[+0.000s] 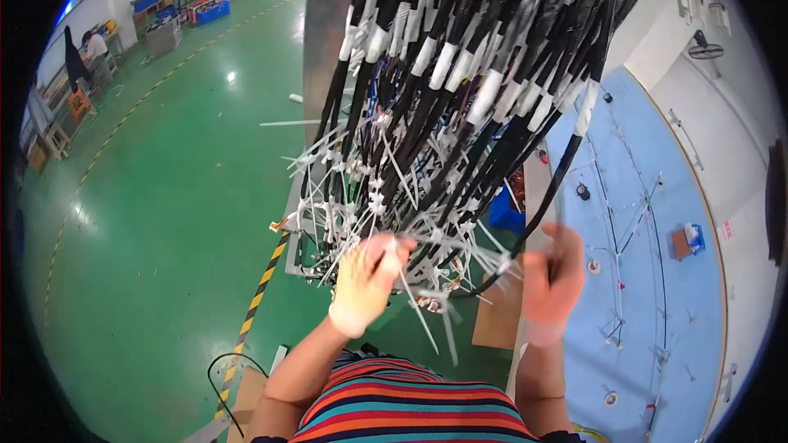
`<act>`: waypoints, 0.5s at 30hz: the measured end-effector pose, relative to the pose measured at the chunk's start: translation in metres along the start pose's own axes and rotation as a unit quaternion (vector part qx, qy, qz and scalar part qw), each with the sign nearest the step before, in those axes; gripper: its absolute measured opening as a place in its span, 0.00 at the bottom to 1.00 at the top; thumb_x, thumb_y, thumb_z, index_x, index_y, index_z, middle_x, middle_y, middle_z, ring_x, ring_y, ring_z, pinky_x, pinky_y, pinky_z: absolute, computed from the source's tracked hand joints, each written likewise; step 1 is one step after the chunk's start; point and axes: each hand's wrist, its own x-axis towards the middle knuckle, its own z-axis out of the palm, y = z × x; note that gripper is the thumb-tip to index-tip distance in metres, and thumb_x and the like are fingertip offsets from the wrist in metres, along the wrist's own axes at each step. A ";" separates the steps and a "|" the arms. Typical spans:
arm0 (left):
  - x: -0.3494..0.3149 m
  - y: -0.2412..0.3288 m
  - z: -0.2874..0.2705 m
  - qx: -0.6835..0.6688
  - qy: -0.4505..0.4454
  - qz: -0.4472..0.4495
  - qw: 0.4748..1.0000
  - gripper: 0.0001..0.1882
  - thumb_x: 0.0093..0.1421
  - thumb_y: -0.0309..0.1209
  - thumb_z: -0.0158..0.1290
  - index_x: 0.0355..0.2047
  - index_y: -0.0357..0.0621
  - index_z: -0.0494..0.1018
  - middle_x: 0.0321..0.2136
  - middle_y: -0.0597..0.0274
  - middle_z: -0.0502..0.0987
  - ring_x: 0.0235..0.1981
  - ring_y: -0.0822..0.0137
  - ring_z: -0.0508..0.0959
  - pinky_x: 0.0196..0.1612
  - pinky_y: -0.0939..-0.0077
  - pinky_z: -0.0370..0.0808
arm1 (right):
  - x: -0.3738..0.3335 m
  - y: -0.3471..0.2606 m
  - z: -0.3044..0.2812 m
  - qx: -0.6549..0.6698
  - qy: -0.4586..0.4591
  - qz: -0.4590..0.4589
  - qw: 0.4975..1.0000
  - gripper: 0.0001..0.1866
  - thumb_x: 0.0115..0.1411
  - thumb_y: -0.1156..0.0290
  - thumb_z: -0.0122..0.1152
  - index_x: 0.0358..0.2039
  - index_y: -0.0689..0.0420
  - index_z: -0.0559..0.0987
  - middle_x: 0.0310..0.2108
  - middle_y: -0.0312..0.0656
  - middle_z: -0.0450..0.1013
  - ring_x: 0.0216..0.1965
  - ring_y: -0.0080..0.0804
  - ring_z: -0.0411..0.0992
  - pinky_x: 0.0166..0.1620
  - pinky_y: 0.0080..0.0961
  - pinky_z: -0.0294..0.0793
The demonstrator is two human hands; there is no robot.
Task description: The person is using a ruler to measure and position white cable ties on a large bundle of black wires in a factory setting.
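Note:
A thick bundle of black sleeved wire harnesses [460,66] hangs in front of me, with white label sleeves and many white cable ties sticking out near its lower ends. My left hand [365,283] reaches into those lower ends, its thumb and fingers closed among the ties; what they grip is partly hidden. A long white cable tie [419,312] slants down beside its fingers. Off to the right, my right hand [554,279] is raised and smeared by motion, close to a black cable [554,184] that curves down and inward. Whether it touches that cable I cannot tell.
A grey metal upright [328,25] stands behind the bundle's left side. To the right lies a large blue board [640,279] with cables laid along it. A blue bin [506,212] sits behind the harnesses. Benches and people are far left, beyond a striped floor line.

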 end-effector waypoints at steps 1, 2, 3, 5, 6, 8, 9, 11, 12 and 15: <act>-0.016 0.014 -0.006 -0.070 -0.021 -0.035 0.997 0.12 0.62 0.35 0.45 0.38 0.40 0.72 0.16 0.71 0.67 0.16 0.79 0.64 0.21 0.84 0.62 | -0.006 0.002 -0.007 -0.001 0.010 -0.074 0.997 0.13 0.47 0.75 0.59 0.35 0.62 0.71 0.22 0.39 0.65 0.20 0.27 0.60 0.28 0.20 0.63; -0.033 0.016 -0.006 -0.146 -0.001 -0.025 0.989 0.14 0.63 0.36 0.45 0.40 0.38 0.71 0.18 0.71 0.66 0.18 0.80 0.64 0.22 0.86 0.61 | -0.014 0.001 -0.011 0.044 0.023 -0.124 0.991 0.13 0.43 0.75 0.57 0.32 0.62 0.71 0.24 0.42 0.66 0.22 0.29 0.62 0.28 0.23 0.64; -0.042 0.025 -0.008 -0.195 0.017 -0.044 0.980 0.15 0.63 0.36 0.46 0.43 0.37 0.71 0.19 0.72 0.66 0.20 0.81 0.64 0.22 0.86 0.61 | -0.022 -0.007 -0.017 0.064 -0.024 -0.128 0.989 0.12 0.43 0.73 0.56 0.30 0.61 0.70 0.22 0.42 0.65 0.21 0.30 0.62 0.27 0.23 0.64; -0.045 0.028 -0.016 -0.213 0.026 -0.076 0.974 0.16 0.61 0.37 0.49 0.44 0.38 0.71 0.20 0.71 0.66 0.20 0.81 0.63 0.22 0.86 0.60 | -0.025 -0.023 -0.032 0.051 -0.176 -0.174 0.967 0.17 0.44 0.59 0.62 0.27 0.59 0.70 0.18 0.40 0.62 0.16 0.32 0.62 0.21 0.25 0.62; -0.049 0.032 -0.021 -0.232 0.026 -0.102 0.967 0.14 0.60 0.29 0.49 0.47 0.41 0.69 0.28 0.65 0.71 0.24 0.77 0.67 0.27 0.83 0.66 | -0.023 -0.027 -0.030 0.014 -0.244 -0.235 0.941 0.21 0.42 0.54 0.64 0.26 0.58 0.71 0.17 0.39 0.61 0.15 0.33 0.61 0.20 0.25 0.62; -0.056 0.048 -0.025 -0.271 0.042 -0.149 0.950 0.14 0.60 0.28 0.50 0.46 0.41 0.69 0.29 0.67 0.71 0.26 0.78 0.67 0.29 0.84 0.66 | -0.019 -0.048 -0.015 -0.097 -0.344 -0.323 0.876 0.28 0.35 0.45 0.67 0.26 0.55 0.72 0.16 0.36 0.59 0.15 0.31 0.62 0.18 0.24 0.61; -0.057 0.065 -0.024 -0.322 0.061 -0.164 0.930 0.11 0.59 0.26 0.51 0.43 0.41 0.69 0.28 0.69 0.70 0.27 0.80 0.67 0.30 0.84 0.66 | -0.021 -0.050 -0.005 -0.088 -0.316 -0.361 0.873 0.26 0.37 0.45 0.67 0.26 0.55 0.72 0.16 0.35 0.59 0.15 0.30 0.62 0.18 0.23 0.61; -0.062 0.082 -0.025 -0.329 0.098 -0.141 0.929 0.07 0.60 0.26 0.50 0.39 0.43 0.69 0.27 0.71 0.69 0.26 0.82 0.66 0.29 0.85 0.66 | -0.023 -0.051 0.008 -0.071 -0.265 -0.423 0.864 0.24 0.39 0.46 0.66 0.25 0.54 0.73 0.16 0.34 0.59 0.15 0.27 0.61 0.17 0.22 0.59; -0.066 0.086 -0.029 -0.344 0.099 -0.162 0.919 0.08 0.60 0.26 0.50 0.40 0.42 0.69 0.25 0.71 0.69 0.25 0.82 0.66 0.27 0.86 0.66 | -0.024 -0.053 0.007 -0.063 -0.268 -0.431 0.860 0.24 0.39 0.46 0.66 0.25 0.54 0.73 0.16 0.34 0.59 0.15 0.27 0.61 0.17 0.22 0.59; -0.066 0.090 -0.033 -0.264 0.144 -0.139 0.943 0.09 0.59 0.27 0.50 0.41 0.40 0.71 0.21 0.70 0.69 0.19 0.81 0.66 0.21 0.87 0.64 | -0.026 -0.065 -0.014 -0.022 -0.359 -0.486 0.797 0.26 0.41 0.40 0.62 0.17 0.51 0.68 0.13 0.32 0.54 0.12 0.25 0.58 0.15 0.22 0.53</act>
